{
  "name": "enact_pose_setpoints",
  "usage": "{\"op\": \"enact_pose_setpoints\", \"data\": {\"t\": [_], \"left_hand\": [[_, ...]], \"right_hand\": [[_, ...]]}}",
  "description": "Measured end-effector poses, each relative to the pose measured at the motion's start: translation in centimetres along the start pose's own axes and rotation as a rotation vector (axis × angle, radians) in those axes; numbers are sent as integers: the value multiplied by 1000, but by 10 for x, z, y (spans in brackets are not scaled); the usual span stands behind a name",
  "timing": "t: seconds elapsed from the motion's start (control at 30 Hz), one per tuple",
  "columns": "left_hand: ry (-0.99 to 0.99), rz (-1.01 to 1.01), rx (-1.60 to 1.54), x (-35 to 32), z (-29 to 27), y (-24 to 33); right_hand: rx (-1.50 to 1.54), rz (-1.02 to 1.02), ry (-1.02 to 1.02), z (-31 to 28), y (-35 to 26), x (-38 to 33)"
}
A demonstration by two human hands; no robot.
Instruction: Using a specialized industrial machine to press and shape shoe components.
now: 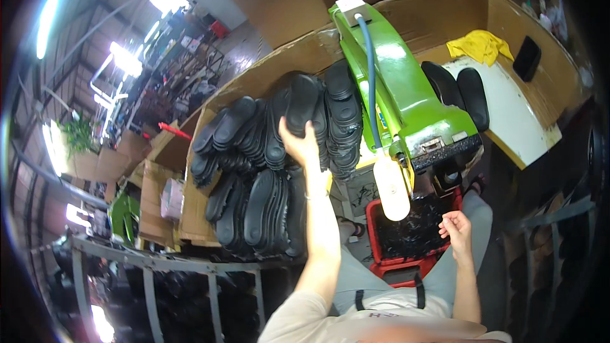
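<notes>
My left hand [300, 146] reaches forward to a stack of black shoe soles. Its thumb and fingers close around the near end of one black shoe sole [303, 98] on top. Several more black soles [235, 121] lie stacked on both sides of it, and others stand on edge in a nearer row [264, 209]. My right hand [457, 232] hovers above my right thigh, beside a red bin [375, 241] of black scraps. Its fingers are curled in toward the thumb; whatever they may hold is too small to see.
A green machine [406, 82] with a blue hose and a pale rounded guard [391, 194] stands between the stacks and two soles [473, 98] on a white board. Cardboard walls [305, 47] surround it. A yellow cloth [480, 46] lies at the back right. Metal railings [146, 263] run at the left.
</notes>
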State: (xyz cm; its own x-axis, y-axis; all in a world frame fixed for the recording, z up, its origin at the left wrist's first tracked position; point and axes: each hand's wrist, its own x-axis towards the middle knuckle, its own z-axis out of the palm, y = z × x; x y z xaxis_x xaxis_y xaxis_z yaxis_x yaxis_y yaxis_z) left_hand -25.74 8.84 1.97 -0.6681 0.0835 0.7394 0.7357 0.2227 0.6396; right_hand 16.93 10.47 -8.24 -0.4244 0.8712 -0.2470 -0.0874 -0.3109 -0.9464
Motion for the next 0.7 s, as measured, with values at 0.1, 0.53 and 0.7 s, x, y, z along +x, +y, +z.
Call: {"op": "enact_pose_setpoints", "data": {"t": [0.1, 0.53, 0.7], "left_hand": [[67, -179, -436, -8, -40, -8], [-309, -638, -658, -187, -142, 159], [-1071, -893, -700, -219, -99, 162]], "right_hand": [[-57, 29, -98, 6, 11, -9], [-41, 178, -670, 16, 22, -39], [79, 214, -332, 3, 22, -74]]}}
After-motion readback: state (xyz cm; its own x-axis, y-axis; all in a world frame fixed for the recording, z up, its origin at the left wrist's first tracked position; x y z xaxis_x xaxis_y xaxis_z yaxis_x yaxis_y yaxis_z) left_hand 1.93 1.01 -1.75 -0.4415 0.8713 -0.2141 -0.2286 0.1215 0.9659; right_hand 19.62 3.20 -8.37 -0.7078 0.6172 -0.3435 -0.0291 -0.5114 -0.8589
